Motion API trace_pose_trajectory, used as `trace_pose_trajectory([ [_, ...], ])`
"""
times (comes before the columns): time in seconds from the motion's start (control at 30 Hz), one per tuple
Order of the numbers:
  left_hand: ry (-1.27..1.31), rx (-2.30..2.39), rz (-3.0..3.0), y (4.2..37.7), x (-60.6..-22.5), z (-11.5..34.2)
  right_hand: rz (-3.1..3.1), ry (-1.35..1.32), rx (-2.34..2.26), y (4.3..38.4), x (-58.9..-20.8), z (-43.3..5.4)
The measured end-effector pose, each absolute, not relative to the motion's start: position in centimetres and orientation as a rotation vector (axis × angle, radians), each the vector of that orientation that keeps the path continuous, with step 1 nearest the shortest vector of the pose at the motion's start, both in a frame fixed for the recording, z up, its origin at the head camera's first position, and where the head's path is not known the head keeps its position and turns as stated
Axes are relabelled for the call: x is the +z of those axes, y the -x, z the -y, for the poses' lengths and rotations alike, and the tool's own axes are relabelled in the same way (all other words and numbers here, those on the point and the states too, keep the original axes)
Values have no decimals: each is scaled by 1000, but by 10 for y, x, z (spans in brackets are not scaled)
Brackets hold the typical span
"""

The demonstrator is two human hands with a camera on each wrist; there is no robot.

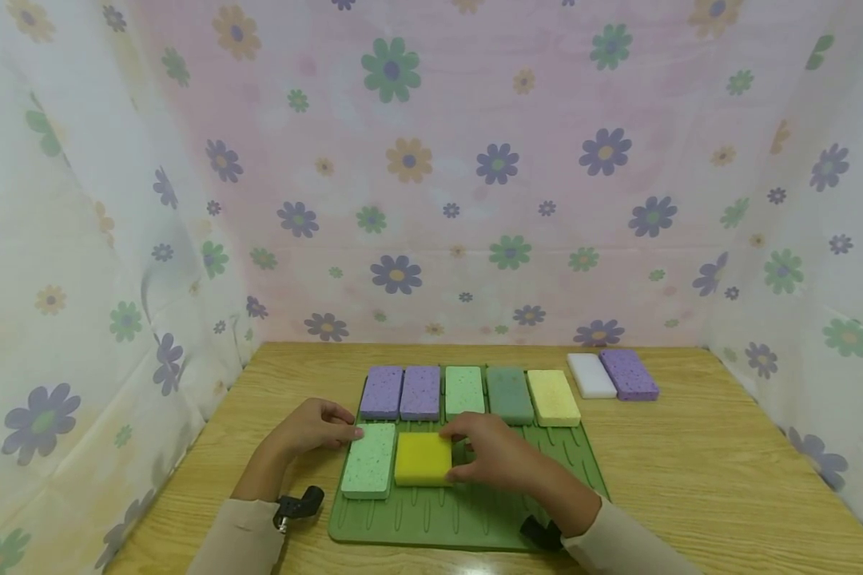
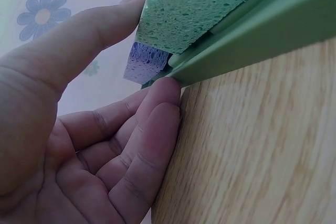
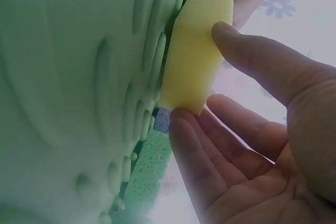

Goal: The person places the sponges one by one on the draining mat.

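A bright yellow sponge lies on the green ridged mat, in the front row. My right hand pinches its right end, thumb on the near side and fingertips at the far corner; the right wrist view shows the thumb against the yellow sponge. Left of it lies a light green speckled sponge. My left hand is at that sponge's far left corner. In the left wrist view its thumb touches the green sponge, while the loosely bent fingers meet the mat's edge.
Along the mat's back row lie two purple sponges, a light green one, a darker green one and a pale yellow one. Off the mat, on the wooden table, are a white sponge and another purple sponge.
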State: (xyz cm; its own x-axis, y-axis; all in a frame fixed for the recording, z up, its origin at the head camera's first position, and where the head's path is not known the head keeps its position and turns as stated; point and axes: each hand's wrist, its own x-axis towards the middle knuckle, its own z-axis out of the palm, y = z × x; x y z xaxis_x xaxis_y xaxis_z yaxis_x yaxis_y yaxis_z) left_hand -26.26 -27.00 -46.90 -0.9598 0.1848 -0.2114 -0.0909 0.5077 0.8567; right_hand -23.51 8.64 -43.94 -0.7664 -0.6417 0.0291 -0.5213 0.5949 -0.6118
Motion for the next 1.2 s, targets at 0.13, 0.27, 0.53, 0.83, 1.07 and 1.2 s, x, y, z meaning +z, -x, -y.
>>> trace_pose_trajectory([
  [0.13,-67,1423,-2488,263,-469,270,-2641,990,-891,235,-441,-85],
  [0.27,-68,1427,-2487,263,-469,270,-2656,1008,-872,235,-442,-84],
  [0.53,-66,1424,-2479,264,-470,271,-2644,995,-868,234,-441,-84],
  [0.83,-86,1423,-2472,263,-469,271,-2639,992,-873,233,-440,-83],
  [1.07,-113,1422,-2466,264,-470,272,-2644,982,-884,232,-438,-83],
  [1.2,-126,1426,-2471,265,-472,273,-2659,1002,-889,231,-439,-85],
])
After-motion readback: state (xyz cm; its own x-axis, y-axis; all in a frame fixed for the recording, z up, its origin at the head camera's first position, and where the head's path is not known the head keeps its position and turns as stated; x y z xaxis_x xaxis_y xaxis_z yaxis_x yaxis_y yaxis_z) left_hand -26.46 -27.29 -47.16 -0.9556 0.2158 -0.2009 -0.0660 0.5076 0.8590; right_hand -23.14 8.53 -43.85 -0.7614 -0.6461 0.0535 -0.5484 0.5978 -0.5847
